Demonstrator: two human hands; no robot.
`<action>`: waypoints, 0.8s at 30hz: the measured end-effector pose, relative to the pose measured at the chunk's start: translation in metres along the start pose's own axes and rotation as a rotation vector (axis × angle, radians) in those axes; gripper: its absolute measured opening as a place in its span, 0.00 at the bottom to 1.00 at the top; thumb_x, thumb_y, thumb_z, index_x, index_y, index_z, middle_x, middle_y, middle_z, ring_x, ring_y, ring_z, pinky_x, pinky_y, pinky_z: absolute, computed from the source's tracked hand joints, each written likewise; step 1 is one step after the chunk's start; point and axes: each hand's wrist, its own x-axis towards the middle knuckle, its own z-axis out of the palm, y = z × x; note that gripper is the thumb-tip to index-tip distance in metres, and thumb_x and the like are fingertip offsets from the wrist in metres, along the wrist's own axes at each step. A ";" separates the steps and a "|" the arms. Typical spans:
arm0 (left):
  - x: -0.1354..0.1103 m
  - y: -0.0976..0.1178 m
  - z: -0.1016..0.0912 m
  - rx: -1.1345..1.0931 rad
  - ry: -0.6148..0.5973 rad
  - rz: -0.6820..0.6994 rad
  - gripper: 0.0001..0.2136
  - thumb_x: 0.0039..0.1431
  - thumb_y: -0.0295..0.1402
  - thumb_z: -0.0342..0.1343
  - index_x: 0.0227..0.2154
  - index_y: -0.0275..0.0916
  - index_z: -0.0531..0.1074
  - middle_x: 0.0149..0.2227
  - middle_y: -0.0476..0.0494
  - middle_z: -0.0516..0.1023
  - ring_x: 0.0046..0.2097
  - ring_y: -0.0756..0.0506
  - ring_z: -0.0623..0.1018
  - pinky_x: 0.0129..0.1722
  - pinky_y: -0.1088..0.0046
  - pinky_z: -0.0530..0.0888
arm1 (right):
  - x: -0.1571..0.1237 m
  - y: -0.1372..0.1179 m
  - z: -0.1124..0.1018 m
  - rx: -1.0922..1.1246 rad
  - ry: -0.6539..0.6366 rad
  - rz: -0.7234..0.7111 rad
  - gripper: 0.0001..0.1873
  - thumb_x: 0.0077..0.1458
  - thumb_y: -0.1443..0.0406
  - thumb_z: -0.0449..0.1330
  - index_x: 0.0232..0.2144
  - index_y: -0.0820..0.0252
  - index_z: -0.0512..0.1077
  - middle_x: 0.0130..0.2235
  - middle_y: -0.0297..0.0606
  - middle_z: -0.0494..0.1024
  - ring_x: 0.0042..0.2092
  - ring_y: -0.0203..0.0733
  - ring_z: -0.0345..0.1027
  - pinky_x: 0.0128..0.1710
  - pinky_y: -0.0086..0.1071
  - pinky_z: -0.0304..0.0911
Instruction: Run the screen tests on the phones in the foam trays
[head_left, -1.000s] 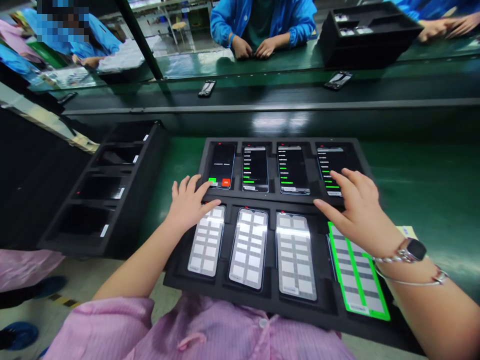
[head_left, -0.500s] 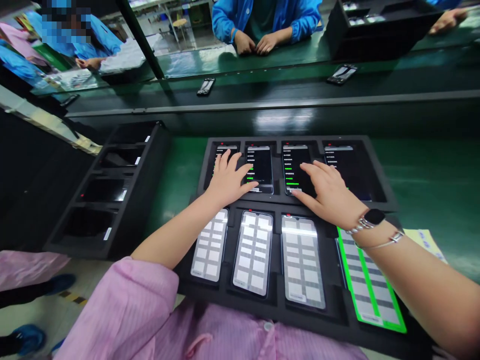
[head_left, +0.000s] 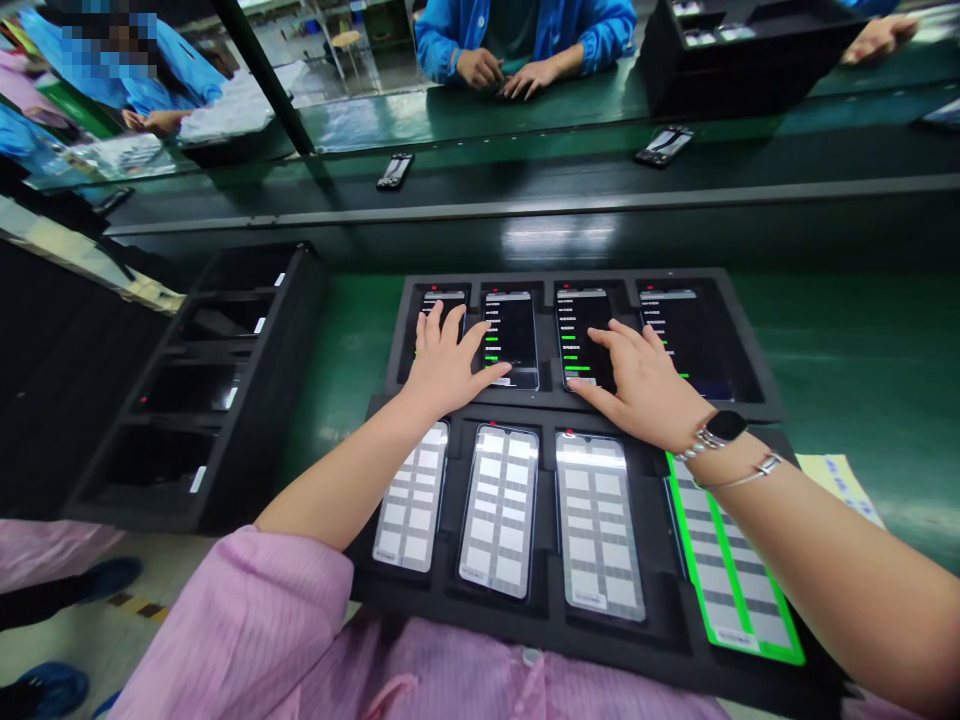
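Observation:
Two black foam trays, a far tray (head_left: 754, 370) and a near tray (head_left: 517, 622), hold smartphones in separate slots. Over the far tray, my left hand (head_left: 446, 365) has its fingers spread across the leftmost phone (head_left: 444, 297), its thumb over the lower part of the second phone (head_left: 517, 325). My right hand (head_left: 641, 390) reaches with thumb and fingers apart over the third phone (head_left: 581, 325) and the left side of the fourth phone (head_left: 701, 335). Those screens are dark with white and green text lines. Whether each fingertip touches glass, I cannot tell. Neither hand grasps anything.
The near tray's phones, such as one phone (head_left: 499, 515), show grey-white block patterns; the rightmost phone (head_left: 720, 570) is green-bordered. Left stands another black tray (head_left: 255, 440) of dark phones. Phone parts (head_left: 395, 171) lie on the conveyor (head_left: 525, 180); a blue-sleeved co-worker (head_left: 525, 45) sits beyond.
The view has shifted slightly, so most things appear a little further left. Both my hands stay over the same phones. The co-worker's hands opposite have moved a little.

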 end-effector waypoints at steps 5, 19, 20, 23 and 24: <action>0.001 0.000 0.000 -0.013 0.008 -0.006 0.36 0.68 0.60 0.53 0.70 0.43 0.66 0.76 0.33 0.53 0.78 0.24 0.42 0.76 0.36 0.39 | -0.001 0.001 0.002 -0.014 -0.001 0.014 0.42 0.67 0.40 0.52 0.65 0.70 0.64 0.62 0.63 0.73 0.72 0.70 0.57 0.72 0.72 0.47; 0.010 0.004 -0.002 0.006 -0.002 0.002 0.34 0.67 0.61 0.55 0.69 0.48 0.69 0.76 0.35 0.55 0.78 0.24 0.44 0.76 0.36 0.39 | -0.005 -0.007 -0.005 0.018 0.175 0.037 0.35 0.65 0.45 0.58 0.63 0.64 0.64 0.66 0.61 0.69 0.71 0.71 0.57 0.71 0.69 0.51; 0.011 0.004 -0.001 0.003 -0.010 -0.001 0.33 0.67 0.61 0.55 0.68 0.49 0.70 0.76 0.36 0.55 0.78 0.24 0.43 0.76 0.36 0.39 | -0.005 -0.008 -0.007 0.021 0.178 0.045 0.35 0.65 0.46 0.58 0.63 0.64 0.64 0.65 0.61 0.70 0.71 0.71 0.58 0.70 0.70 0.51; 0.010 0.005 -0.002 -0.008 -0.020 -0.002 0.32 0.67 0.60 0.56 0.67 0.50 0.71 0.76 0.36 0.54 0.79 0.24 0.43 0.76 0.36 0.39 | -0.007 -0.007 -0.015 0.016 0.178 0.071 0.35 0.65 0.48 0.58 0.64 0.64 0.63 0.64 0.61 0.71 0.71 0.70 0.59 0.70 0.72 0.49; 0.008 0.004 -0.004 -0.011 -0.001 -0.001 0.33 0.67 0.60 0.57 0.68 0.49 0.70 0.77 0.36 0.53 0.78 0.24 0.43 0.76 0.36 0.39 | -0.008 -0.005 -0.020 0.007 0.182 0.085 0.34 0.65 0.49 0.58 0.64 0.64 0.62 0.64 0.61 0.71 0.71 0.69 0.59 0.71 0.71 0.48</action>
